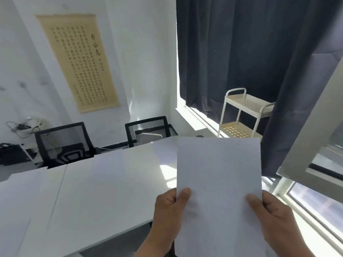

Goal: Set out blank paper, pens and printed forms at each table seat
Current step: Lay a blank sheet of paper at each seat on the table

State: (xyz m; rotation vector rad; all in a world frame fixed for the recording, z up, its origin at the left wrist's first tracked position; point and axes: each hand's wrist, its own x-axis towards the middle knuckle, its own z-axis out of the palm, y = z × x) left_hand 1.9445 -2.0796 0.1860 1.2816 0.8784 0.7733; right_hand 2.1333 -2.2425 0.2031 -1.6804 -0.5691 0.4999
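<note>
I hold blank white paper [219,173] upright in front of me with both hands, over the near right end of the white table [104,184]. My left hand [168,210] grips its lower left edge, thumb on the front. At the lower right edge my right hand [272,214] grips it the same way. I cannot tell whether it is one sheet or a thin stack. No pens or printed forms are in view.
Two black mesh chairs [63,143] [148,129] stand at the table's far side. A white wheeled trolley [243,114] stands by the window under a dark curtain [250,52]. An open window frame [315,136] juts in at right. Cables and a black device [11,153] lie far left.
</note>
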